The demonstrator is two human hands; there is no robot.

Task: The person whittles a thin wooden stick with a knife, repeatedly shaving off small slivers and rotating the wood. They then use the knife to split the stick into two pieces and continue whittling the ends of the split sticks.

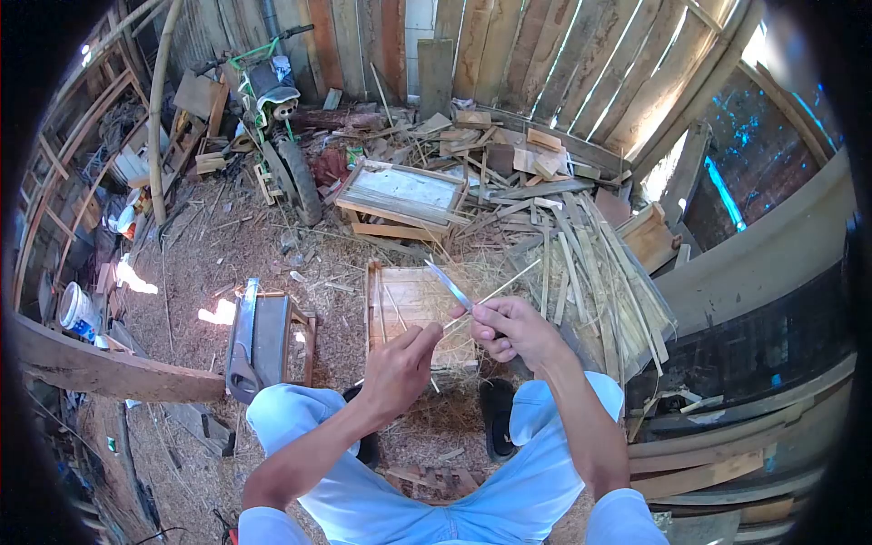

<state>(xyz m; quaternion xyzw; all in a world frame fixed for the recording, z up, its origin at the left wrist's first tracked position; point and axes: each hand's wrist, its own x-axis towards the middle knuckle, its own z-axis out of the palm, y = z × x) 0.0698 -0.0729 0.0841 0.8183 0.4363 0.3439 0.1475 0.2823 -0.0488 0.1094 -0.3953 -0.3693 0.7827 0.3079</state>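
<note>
Above my knees, my left hand [400, 371] is closed in a pinch around a thin wooden strip [510, 280], which slants up to the right past my other hand. My right hand [520, 332] grips a knife [449, 284], its narrow blade pointing up and left across the strip. The knife's handle is mostly hidden in the fingers. Below both hands, a shallow wooden tray [380, 304] lies on the ground with a few thin sticks on it. Shavings are scattered around it.
A handsaw [243, 341] rests on a small dark-topped stool [270, 338] at my left. Split wood strips [604, 282] are heaped at the right. Ahead stand a wooden frame box [400, 193], scrap wood [545, 159] and a small bike [289, 163]. A beam [118, 368] crosses the left side.
</note>
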